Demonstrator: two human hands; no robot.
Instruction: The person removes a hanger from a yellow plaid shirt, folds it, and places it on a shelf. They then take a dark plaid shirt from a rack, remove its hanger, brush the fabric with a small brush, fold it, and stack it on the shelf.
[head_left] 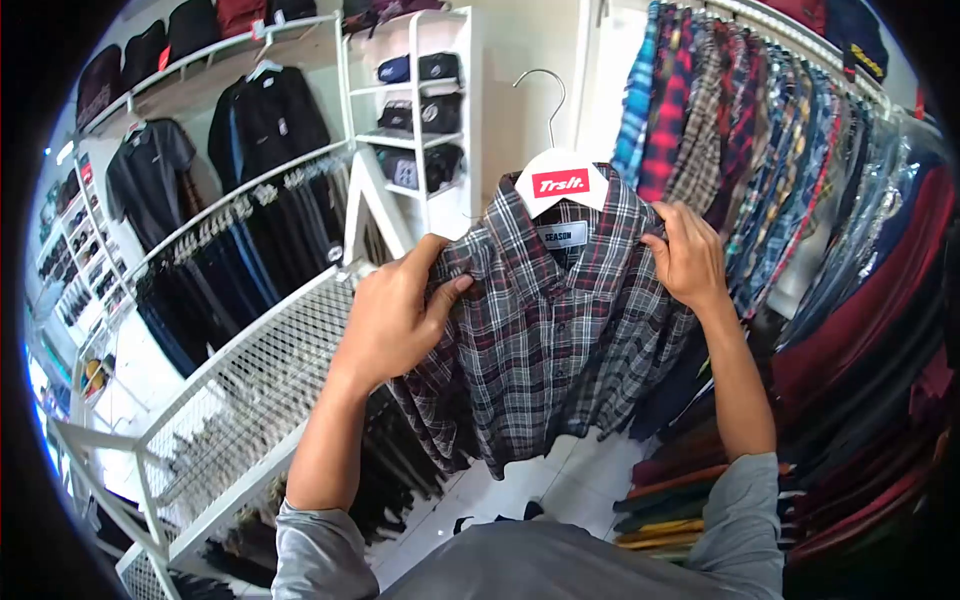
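A dark plaid button-up shirt (pixel 545 350) hangs in front of me on a white hanger (pixel 548 172) with a metal hook and a red label reading "Trslt.". The hook points up and is not on any rail. My left hand (pixel 400 310) pinches the shirt at its left shoulder in view, thumb in front. On the opposite shoulder, my right hand (pixel 688 255) grips the cloth the same way. Inside the collar shows a white tag (pixel 563 235) reading "SEASON". The shirt's lower part falls loose, its sleeves hanging at the sides.
Many plaid shirts (pixel 690 110) hang on a rail at the upper right, with dark red garments (pixel 870 340) below. To the left stands a white mesh rack (pixel 250 350) above hanging trousers. Shelves with small bags (pixel 438 113) stand behind. White floor tiles (pixel 560 490) show below.
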